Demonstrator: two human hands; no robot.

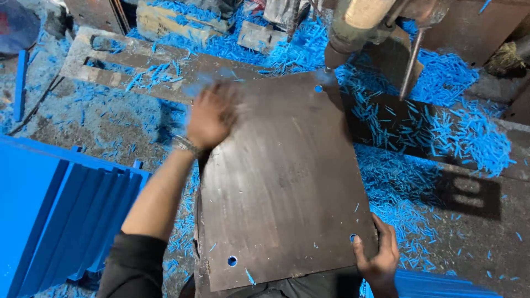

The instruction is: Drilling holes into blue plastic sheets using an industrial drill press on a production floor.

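The dark brown sheet (281, 182) lies flat under the drill head (367, 25), bearing on a bench strewn with blue shavings (447, 132). It could skid or pivot on those loose shavings, since only one corner is truly gripped. It is a broad, scuffed rectangular panel with round holes near its corners, showing blue through them. The right hand (380, 256) pinches the near right corner, thumb on top. The left hand (212, 116) is blurred over the far left edge; I cannot tell its grip.
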